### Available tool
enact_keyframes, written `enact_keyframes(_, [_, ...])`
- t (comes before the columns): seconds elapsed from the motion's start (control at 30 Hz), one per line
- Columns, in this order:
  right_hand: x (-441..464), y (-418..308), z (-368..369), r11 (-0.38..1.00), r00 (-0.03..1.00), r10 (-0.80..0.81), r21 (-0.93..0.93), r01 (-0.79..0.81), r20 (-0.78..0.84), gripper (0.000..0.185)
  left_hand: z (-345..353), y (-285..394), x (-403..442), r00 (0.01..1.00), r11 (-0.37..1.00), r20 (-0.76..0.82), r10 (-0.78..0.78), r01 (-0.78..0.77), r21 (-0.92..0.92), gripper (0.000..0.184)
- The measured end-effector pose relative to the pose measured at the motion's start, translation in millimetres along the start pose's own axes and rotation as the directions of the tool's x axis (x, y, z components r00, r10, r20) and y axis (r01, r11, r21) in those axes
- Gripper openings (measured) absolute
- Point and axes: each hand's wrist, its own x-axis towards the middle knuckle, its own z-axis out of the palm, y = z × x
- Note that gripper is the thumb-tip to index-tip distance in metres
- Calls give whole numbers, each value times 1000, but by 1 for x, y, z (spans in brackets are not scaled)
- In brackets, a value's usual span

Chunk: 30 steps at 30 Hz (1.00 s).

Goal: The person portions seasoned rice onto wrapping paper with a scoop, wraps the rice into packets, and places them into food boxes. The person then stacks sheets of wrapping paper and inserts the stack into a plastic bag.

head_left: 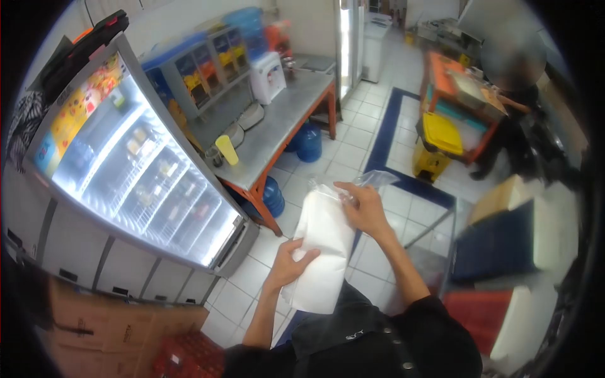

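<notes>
A long white paper-like packet (324, 252) is held up in front of my body, tilted away from me. My left hand (291, 264) grips its lower left side, thumb on the face and fingers around the edge. At the far end, clear plastic film (376, 179) sticks out past the white surface. My right hand (364, 208) is closed on this film at the upper right corner, index finger stretched across it. What lies inside the packet is hidden.
On the left stands a lit glass-door fridge (151, 164), beside a metal-topped table (277, 120) with a yellow cup (227, 150) and a water dispenser (268, 77). A yellow bin (439, 145) and another person (513, 120) are at the right. Cardboard boxes (113, 321) sit lower left.
</notes>
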Motion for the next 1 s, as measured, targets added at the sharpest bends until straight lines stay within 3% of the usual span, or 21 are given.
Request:
enact_keyframes(0.03, [27, 9, 7, 1000, 1000, -11, 14, 11, -2, 31, -6, 0, 26, 1000, 1000, 13, 11, -11, 5, 25])
enact_keyframes(0.1, [85, 21, 21, 936, 935, -348, -84, 343, -61, 29, -19, -1, 78, 999, 998, 39, 17, -19, 59, 27])
enact_keyframes(0.13, [114, 20, 29, 915, 925, -379, -135, 381, 42, 32, -27, -2, 105, 997, 995, 68, 21, -28, 101, 29])
enact_keyframes(0.17, [141, 20, 38, 898, 904, -424, -106, 427, 49, 32, -33, -5, 129, 999, 993, 14, 31, -33, 117, 29])
enact_keyframes(0.23, [188, 16, 62, 820, 829, -558, 176, 545, 34, 32, -55, -10, 168, 996, 992, -35, 80, -76, 104, 32])
enact_keyframes(0.27, [207, 18, 71, 792, 804, -593, 208, 573, 43, 32, -67, -7, 182, 993, 998, -117, -23, 29, 49, 30])
enact_keyframes(0.3, [226, 24, 77, 772, 798, -602, 233, 592, -35, 31, -79, -13, 195, 987, 999, -159, -15, 24, 49, 30])
enact_keyframes(0.37, [277, 48, 87, 733, 771, -626, 249, 632, -115, 30, -98, -32, 229, 935, 991, -349, 60, -99, -95, 26])
enact_keyframes(0.43, [321, 77, 107, 898, 923, -346, 224, 378, -171, 24, -115, -36, 264, 910, 984, -409, 73, -132, -118, 23])
enact_keyframes(0.5, [358, 98, 130, 903, 918, -362, 183, 388, -159, 23, -138, -52, 301, 873, 943, -486, -50, -118, -310, 21])
enact_keyframes(0.57, [381, 110, 155, 926, 963, -259, 302, 226, 73, 24, -164, -66, 337, 852, 942, -523, -35, -146, -301, 21])
enact_keyframes(0.67, [426, 95, 158, 888, 941, -260, 436, 145, 216, 28, -213, -72, 393, 821, 948, -570, -6, -177, -264, 20])
enact_keyframes(0.7, [443, 84, 153, 899, 944, -250, 413, 144, 216, 28, -224, -65, 406, 854, 950, -521, -4, -159, -268, 20])
enact_keyframes(0.77, [490, 52, 157, 870, 884, -468, 181, 458, 12, 29, -239, -54, 443, 894, 949, -447, 11, -151, -278, 20])
enact_keyframes(0.87, [548, 55, 178, 866, 858, -499, 75, 494, 118, 36, -256, -46, 488, 951, 985, -297, 92, -131, -115, 19])
enact_keyframes(0.9, [567, 60, 189, 828, 815, -558, 45, 558, 159, 38, -261, -48, 504, 930, 977, -300, 213, -193, 96, 19])
enact_keyframes(0.93, [580, 71, 196, 809, 782, -587, 179, 559, 209, 42, -265, -49, 521, 898, 921, -287, 334, -246, 303, 19])
enact_keyframes(0.97, [583, 69, 201, 798, 771, -602, 188, 572, 210, 42, -266, -63, 538, 891, 918, -302, 340, -244, 312, 19])
enact_keyframes(1.0, [581, 64, 201, 798, 749, -583, 396, 455, 314, 38, -267, -82, 557, 832, 912, -374, 409, -378, 158, 17])
